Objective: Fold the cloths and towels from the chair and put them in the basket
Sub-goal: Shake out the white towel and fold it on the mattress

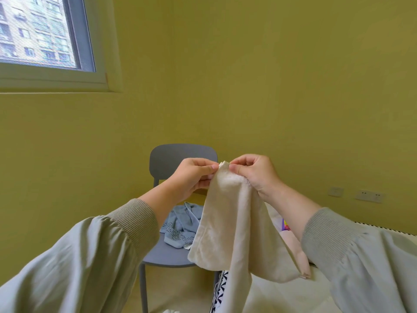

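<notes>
Grey plastic chair (168, 164) stands left of centre against the yellow wall. On its seat lies a crumpled blue-grey cloth (179, 224) printed with dark dashes. The cloth's right side is hidden behind the cream towel (230, 222) that I hold up in front of it.

Right of the towel, a pale pink cloth (294, 247) shows only as a strip under my forearm. A small purple and yellow thing (285, 225) beside it is too covered to name. At the bottom edge, a black-and-white patterned fabric (220, 288) is cut off.

My left hand (194, 175) pinches the towel's top corner between thumb and forefinger, with the other fingers curled behind. My right hand (255, 172) pinches the same top edge just beside it, thumb facing me. The two hands are nearly touching, and the towel hangs slack from them.
</notes>
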Motion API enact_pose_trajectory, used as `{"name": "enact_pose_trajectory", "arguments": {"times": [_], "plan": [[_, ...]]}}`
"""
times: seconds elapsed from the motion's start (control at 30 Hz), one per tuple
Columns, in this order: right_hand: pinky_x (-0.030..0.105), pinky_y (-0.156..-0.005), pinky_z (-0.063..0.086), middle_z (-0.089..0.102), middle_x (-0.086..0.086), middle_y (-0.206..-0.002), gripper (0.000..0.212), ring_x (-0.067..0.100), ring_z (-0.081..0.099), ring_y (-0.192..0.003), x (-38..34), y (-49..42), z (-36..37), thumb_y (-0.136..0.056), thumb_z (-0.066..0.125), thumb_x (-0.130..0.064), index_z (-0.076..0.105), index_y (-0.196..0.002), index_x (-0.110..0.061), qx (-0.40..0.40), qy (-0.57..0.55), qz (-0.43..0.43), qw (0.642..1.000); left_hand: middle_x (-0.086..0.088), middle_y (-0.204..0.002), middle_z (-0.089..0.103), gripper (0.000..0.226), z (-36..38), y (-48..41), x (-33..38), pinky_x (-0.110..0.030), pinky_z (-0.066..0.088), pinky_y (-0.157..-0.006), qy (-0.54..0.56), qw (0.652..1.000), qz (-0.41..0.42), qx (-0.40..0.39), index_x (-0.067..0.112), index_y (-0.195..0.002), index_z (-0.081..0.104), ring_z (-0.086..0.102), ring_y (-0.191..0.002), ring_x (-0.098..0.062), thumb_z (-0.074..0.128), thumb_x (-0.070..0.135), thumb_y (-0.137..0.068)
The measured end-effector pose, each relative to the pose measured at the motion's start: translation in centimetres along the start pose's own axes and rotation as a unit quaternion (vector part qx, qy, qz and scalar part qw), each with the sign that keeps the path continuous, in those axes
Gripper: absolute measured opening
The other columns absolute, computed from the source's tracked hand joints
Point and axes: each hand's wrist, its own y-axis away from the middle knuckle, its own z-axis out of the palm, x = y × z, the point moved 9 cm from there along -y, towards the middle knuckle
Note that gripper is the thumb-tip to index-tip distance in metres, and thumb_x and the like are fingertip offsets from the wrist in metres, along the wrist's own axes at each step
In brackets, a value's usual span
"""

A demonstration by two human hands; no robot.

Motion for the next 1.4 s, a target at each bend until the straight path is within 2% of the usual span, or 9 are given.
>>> {"name": "enact_pose_trajectory", "arguments": {"times": [0.13, 0.23, 0.33, 0.5, 0.63, 0.9, 1.13, 1.27, 1.4], "plan": [[0.025, -0.068, 0.048, 0.063, 0.000, -0.065, 0.021, 0.012, 0.057, -0.064, 0.1, 0.2, -0.1, -0.077, 0.074, 0.000, 0.067, -0.065, -0.016, -0.013, 0.017, 0.005, 1.000, -0.007, -0.068, 0.060, 0.012, 0.4, 0.1, -0.2, -0.029, 0.056, -0.069, -0.022, 1.000, -0.007, 0.008, 0.003, -0.087, 0.070, 0.061, -0.066, -0.017, 0.060, 0.008, -0.091], [0.020, -0.063, 0.045, 0.061, -0.001, -0.065, 0.021, 0.010, 0.053, -0.061, 0.1, 0.4, -0.1, -0.078, 0.072, -0.001, 0.066, -0.065, -0.015, -0.011, 0.059, 0.002, 0.998, -0.009, -0.072, 0.060, 0.017, 0.3, 0.1, 0.1, -0.033, 0.054, -0.071, -0.037, 0.998, 0.015, 0.045, 0.005, -0.080, 0.069, 0.059, -0.070, -0.020, 0.058, 0.009, -0.093], [0.017, -0.061, 0.045, 0.061, -0.001, -0.066, 0.022, 0.010, 0.054, -0.062, 0.4, 0.5, -0.1, -0.081, 0.070, -0.001, 0.064, -0.065, -0.015, 0.006, 0.060, 0.007, 0.998, -0.011, -0.076, 0.060, 0.017, 0.5, 0.0, -0.2, -0.037, 0.053, -0.075, -0.037, 0.998, 0.009, 0.045, 0.005, -0.082, 0.068, 0.057, -0.075, -0.022, 0.057, 0.009, -0.093], [0.022, -0.067, 0.046, 0.062, -0.002, -0.068, 0.022, 0.010, 0.056, -0.065, 0.8, 0.4, -0.4, -0.083, 0.069, -0.003, 0.064, -0.066, -0.016, 0.014, 0.036, 0.023, 0.999, -0.015, -0.087, 0.062, 0.015, 1.2, 0.5, -1.0, -0.027, 0.056, -0.063, -0.021, 0.999, -0.031, -0.019, 0.000, -0.091, 0.067, 0.060, -0.074, -0.020, 0.055, 0.008, -0.094], [0.023, -0.065, 0.046, 0.061, -0.002, -0.066, 0.021, 0.010, 0.056, -0.063, 0.6, 0.7, 0.1, -0.083, 0.068, -0.001, 0.064, -0.067, -0.014, -0.014, 0.023, 0.021, 0.999, -0.020, -0.092, 0.059, 0.016, 1.0, 0.7, -1.0, -0.027, 0.056, -0.061, -0.027, 0.999, -0.024, -0.004, -0.002, -0.090, 0.068, 0.060, -0.076, -0.023, 0.056, 0.008, -0.094], [0.020, -0.061, 0.045, 0.061, -0.003, -0.065, 0.022, 0.009, 0.054, -0.061, 0.2, 0.6, -0.1, -0.083, 0.068, -0.004, 0.063, -0.065, -0.015, 0.031, 0.078, 0.010, 0.996, -0.017, -0.082, 0.069, 0.018, 1.0, 0.5, -0.4, -0.038, 0.056, -0.075, -0.039, 0.995, 0.039, 0.080, 0.007, -0.080, 0.073, 0.065, -0.076, -0.024, 0.062, 0.012, -0.092], [0.031, -0.072, 0.051, 0.064, -0.001, -0.069, 0.025, 0.015, 0.059, -0.069, 1.4, 0.5, -0.3, -0.084, 0.067, -0.005, 0.062, -0.063, -0.017, 0.085, 0.047, 0.046, 0.994, -0.018, -0.084, 0.062, 0.025, 1.3, 0.7, -0.7, -0.041, 0.048, -0.077, -0.018, 0.997, 0.035, 0.072, 0.001, -0.081, 0.068, 0.057, -0.079, -0.027, 0.053, 0.015, -0.097], [0.020, -0.061, 0.045, 0.062, -0.003, -0.065, 0.025, 0.009, 0.056, -0.062, 1.2, 0.4, 0.2, -0.083, 0.069, -0.005, 0.062, -0.062, -0.017, 0.060, 0.070, 0.031, 0.995, -0.020, -0.093, 0.067, 0.015, 1.3, 0.8, -0.5, -0.040, 0.050, -0.084, -0.033, 0.998, 0.037, 0.044, 0.006, -0.090, 0.072, 0.061, -0.084, -0.027, 0.058, 0.012, -0.093], [0.017, -0.060, 0.044, 0.062, -0.003, -0.067, 0.020, 0.007, 0.055, -0.061, 0.7, 0.1, 0.7, -0.081, 0.071, -0.005, 0.062, -0.067, -0.017, 0.037, 0.090, 0.008, 0.995, -0.016, -0.086, 0.069, 0.007, 0.7, 0.6, 0.1, -0.041, 0.050, -0.079, -0.071, 0.994, 0.062, 0.053, 0.011, -0.086, 0.075, 0.059, -0.079, -0.024, 0.068, 0.012, -0.087]]}}
